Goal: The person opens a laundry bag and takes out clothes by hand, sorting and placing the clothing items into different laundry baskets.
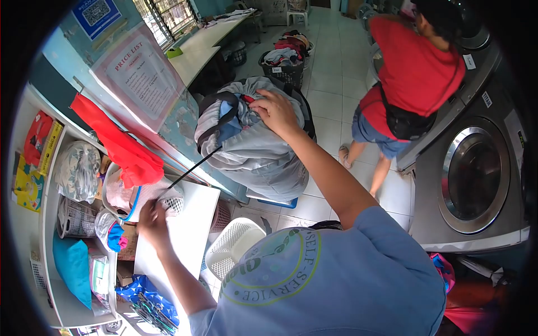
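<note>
A big grey laundry bag point(260, 154), with clothes showing in its gathered mouth, stands in front of me. A black cord point(193, 168) runs taut from the bag's mouth to my left hand point(152, 224), whose fingers are closed on it; that hand is slightly blurred. My right hand point(276, 113) lies at the bag's mouth, its fingers bent over the bunched cloth beside a bit of red fabric. A dark strap point(224, 115) loops over the bag's left side.
A white table point(193, 224) lies beneath my left hand, with shelves point(59, 224) to its left. A white basket point(232, 243) stands near my body. A person in a red shirt point(414, 61) is by the machines point(473, 176). Filled baskets point(286, 73) stand on the floor beyond.
</note>
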{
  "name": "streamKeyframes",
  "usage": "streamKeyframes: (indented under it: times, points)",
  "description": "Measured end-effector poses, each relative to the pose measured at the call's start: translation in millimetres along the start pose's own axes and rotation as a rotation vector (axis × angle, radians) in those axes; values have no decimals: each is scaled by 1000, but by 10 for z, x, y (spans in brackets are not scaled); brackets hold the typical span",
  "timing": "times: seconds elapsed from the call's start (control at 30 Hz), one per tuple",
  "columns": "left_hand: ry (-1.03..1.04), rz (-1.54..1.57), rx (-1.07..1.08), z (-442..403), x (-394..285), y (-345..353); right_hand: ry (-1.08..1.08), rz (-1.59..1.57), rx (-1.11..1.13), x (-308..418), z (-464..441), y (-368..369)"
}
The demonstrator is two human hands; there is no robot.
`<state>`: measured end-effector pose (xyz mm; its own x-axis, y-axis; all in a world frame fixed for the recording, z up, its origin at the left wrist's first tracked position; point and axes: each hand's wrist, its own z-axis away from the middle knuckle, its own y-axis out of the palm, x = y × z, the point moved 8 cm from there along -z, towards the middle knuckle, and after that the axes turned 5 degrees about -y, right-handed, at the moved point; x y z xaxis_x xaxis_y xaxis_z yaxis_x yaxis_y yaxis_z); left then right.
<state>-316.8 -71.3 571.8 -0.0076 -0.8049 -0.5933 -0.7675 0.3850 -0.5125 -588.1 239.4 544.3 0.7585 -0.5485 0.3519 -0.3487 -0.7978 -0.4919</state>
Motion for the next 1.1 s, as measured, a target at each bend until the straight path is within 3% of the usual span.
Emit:
streamKeyframes:
  times: [0.1, 0.17, 0.3, 0.37, 0.43, 0.5, 0.57, 0.63, 0.73, 0.8, 0.87, 0.9, 0.97, 1.03, 1.1]
  points:
    - [-207, -98, -64, 289, 404, -646, -9, 30, 15, -1, -35, -21]
    - [-167, -72, 45, 517, 471, -673, -14, 52, 27, 10, -43, 4]
    - [-424, -36, -66, 860, 799, -641, -25, 81, 56, 114, -36, 41]
    - [-474, -234, 191, 945, 1121, -448, -27, 84, 54, 192, -20, 15]
    - [-549, -98, 477, 1097, 1254, -47, -39, 75, 47, 274, -4, -20]
    - [-402, -16, 394, 894, 542, 238, -62, 81, 29, 318, 11, -66]
    - [-97, 128, 371, 582, -344, 552, -80, 66, 5, 354, 41, -88]
    - [185, 166, 396, 432, -1090, 878, -88, 70, -8, 396, 69, -133]
    - [434, 213, 567, 273, -1872, 1457, -97, 43, -21, 395, 100, -173]
    - [501, 221, 592, 116, -1939, 1825, -87, 64, -5, 396, 130, -189]
    - [576, -121, 445, -155, -1786, 2100, -70, 114, 58, 332, 151, -129]
    - [507, -33, 452, -344, -1489, 2287, -68, 114, 45, 328, 154, -161]
    - [401, -396, 423, -590, -1332, 2201, -65, 162, 31, 334, 191, -197]
    - [321, -296, 375, -804, -1102, 2101, -54, 174, 34, 342, 196, -250]
    - [210, -391, 491, -837, -829, 2149, -37, 189, 54, 326, 195, -248]
